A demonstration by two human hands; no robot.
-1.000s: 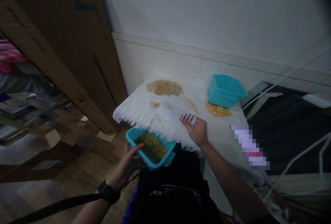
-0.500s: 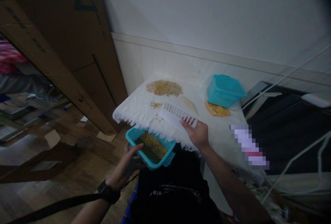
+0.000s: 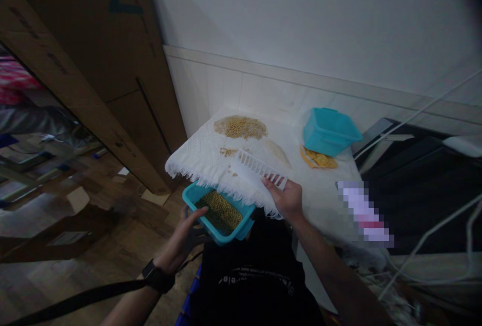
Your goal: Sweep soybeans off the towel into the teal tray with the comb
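My left hand [image 3: 192, 225] grips the near left side of a teal plastic basket [image 3: 246, 223], thumb over the rim. Yellowish beans [image 3: 222, 208] lie inside it, and it is held below the table's fringed edge. In my right hand [image 3: 288, 198] is a flat white slotted plastic piece [image 3: 259, 165], fingers wrapped round its right end. The piece lies low over the white cloth [image 3: 196, 152]; whether it touches the cloth I cannot tell. Just beyond its left end are a few loose beans [image 3: 228, 151]. Farther back spreads a larger heap of beans [image 3: 241, 127].
A second teal basket [image 3: 331, 135] stands at the back right of the table, beside a crumpled yellow bag [image 3: 320, 159]. Tall cardboard [image 3: 124, 80] rises on the left. White cables [image 3: 425, 230] and a dark panel [image 3: 422, 180] are on the right. A wall closes off the back.
Little differs. The white slotted piece and my right hand have shifted very slightly, and the whole view has drifted a little. Both hands keep their holds.
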